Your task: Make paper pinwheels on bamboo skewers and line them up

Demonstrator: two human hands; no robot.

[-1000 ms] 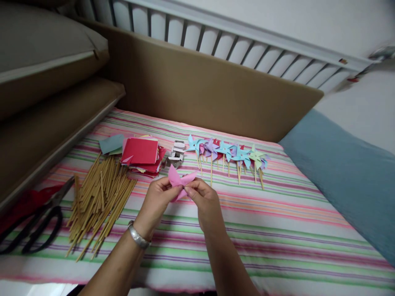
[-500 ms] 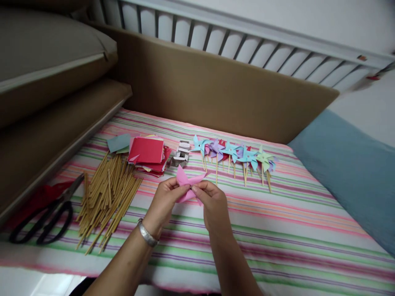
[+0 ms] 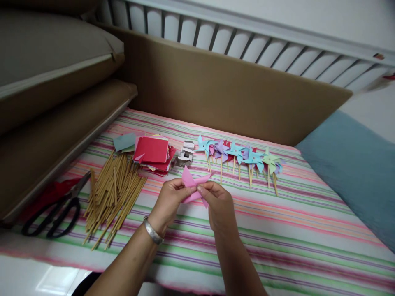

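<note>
Pink folded paper, a pinwheel head (image 3: 196, 181), is held just above the striped cloth. My left hand (image 3: 173, 201), a silver bracelet at its wrist, pinches the left side and centre of the pinwheel head. From the right, my right hand (image 3: 218, 201) pinches it too, and both thumb tips meet at the middle. The thumbs cover the centre of the paper. Beyond my hands stands a small metallic holder-like object (image 3: 185, 153). A row of finished-looking pinwheels (image 3: 236, 152) on sticks lies behind and to the right.
Left of my hands lie a stack of coloured paper squares (image 3: 151, 150), a heap of wooden sticks (image 3: 115, 193) and black-handled scissors (image 3: 63, 213) near a red piece. The striped cloth (image 3: 293, 230) covers the surface. Brown cushions (image 3: 92, 102) and a brown panel (image 3: 231, 86) border it.
The whole view has shifted slightly, so things appear further right. Both hands keep pinching the pink pinwheel head, with the thumbs still together at its centre.
</note>
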